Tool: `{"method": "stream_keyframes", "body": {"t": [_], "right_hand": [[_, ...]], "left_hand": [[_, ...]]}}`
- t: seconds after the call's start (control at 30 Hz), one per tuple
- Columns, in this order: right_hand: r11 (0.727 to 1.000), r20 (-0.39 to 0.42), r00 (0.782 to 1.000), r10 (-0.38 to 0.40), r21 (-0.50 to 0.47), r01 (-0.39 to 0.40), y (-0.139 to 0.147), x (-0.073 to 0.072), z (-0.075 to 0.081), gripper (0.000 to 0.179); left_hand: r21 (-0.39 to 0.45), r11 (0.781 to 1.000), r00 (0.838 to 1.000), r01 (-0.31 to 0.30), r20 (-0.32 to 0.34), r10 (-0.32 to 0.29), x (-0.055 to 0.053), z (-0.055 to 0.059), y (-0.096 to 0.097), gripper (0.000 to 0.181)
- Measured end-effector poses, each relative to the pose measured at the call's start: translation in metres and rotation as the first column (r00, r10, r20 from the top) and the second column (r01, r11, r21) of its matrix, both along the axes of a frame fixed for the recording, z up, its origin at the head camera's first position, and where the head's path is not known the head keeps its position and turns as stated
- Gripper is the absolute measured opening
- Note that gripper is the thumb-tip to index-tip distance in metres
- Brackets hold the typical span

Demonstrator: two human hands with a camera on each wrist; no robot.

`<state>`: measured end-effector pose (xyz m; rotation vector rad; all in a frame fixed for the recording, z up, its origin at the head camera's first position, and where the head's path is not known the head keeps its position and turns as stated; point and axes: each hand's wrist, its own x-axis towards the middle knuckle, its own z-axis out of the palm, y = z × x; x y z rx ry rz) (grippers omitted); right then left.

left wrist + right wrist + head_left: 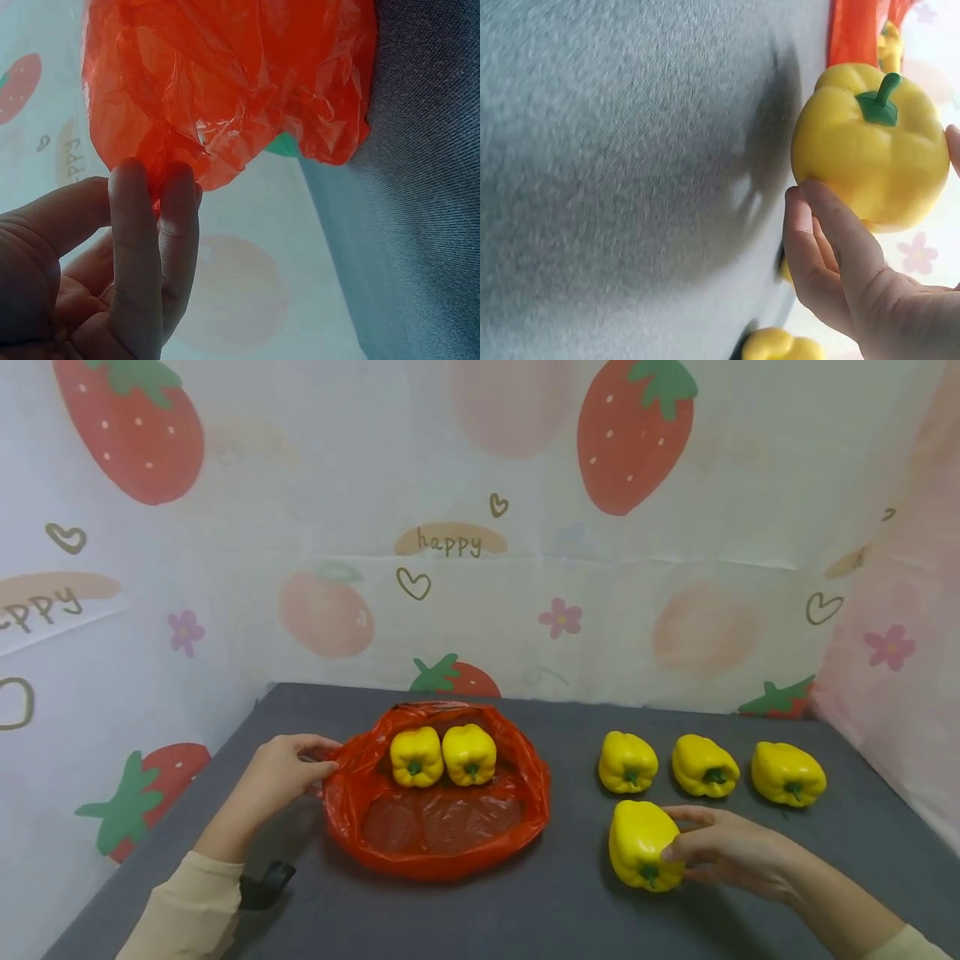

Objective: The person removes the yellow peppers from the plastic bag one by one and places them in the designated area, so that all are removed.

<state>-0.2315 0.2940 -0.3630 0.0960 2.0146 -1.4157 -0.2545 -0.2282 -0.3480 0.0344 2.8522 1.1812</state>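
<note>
A red plastic bag [352, 839] lies spread wide on the grey table, its mouth facing up. Two yellow bell peppers [442, 758] sit side by side inside it, toward the back. My left hand [273, 781] pinches the bag's left rim between thumb and fingers; the left wrist view shows the gathered red plastic [169, 157] at the fingertips. To the right of the bag, my right hand [731, 852] grips another yellow bell pepper [641, 843] from its right side. In the right wrist view this pepper [874, 150] is raised over the table, green stem showing.
Three more yellow bell peppers, a left one [627, 762], a middle one [705, 766] and a right one [787, 774], stand in a row behind my right hand. A printed cloth wall [480, 610] with strawberries closes off the back and sides of the grey table [525, 910].
</note>
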Motion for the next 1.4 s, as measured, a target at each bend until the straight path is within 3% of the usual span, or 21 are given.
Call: {"method": "stream_keyframes", "body": {"t": [0.27, 1.1, 1.23, 1.4], "right_hand": [[1.0, 0.008, 1.0, 0.009, 0.013, -0.009, 0.006, -0.008, -0.005, 0.089], [0.999, 0.014, 0.999, 0.035, 0.029, -0.036, 0.017, -0.009, -0.013, 0.086], [0.999, -0.024, 0.999, 0.032, 0.04, -0.031, 0.016, -0.008, -0.009, 0.085], [0.996, -0.154, 0.987, 0.045, 0.079, -0.033, 0.013, -0.003, 0.004, 0.08]], "left_hand": [[0.006, 1.0, 1.0, 0.003, 0.001, -0.003, 0.0, -0.001, -0.003, 0.041], [0.015, 1.0, 1.0, 0.017, -0.006, -0.017, -0.003, -0.003, -0.002, 0.038], [0.006, 1.0, 1.0, 0.012, -0.011, -0.012, -0.002, -0.003, 0.0, 0.038], [0.012, 1.0, 1.0, 0.015, -0.004, -0.014, -0.003, -0.003, 0.001, 0.038]]}}
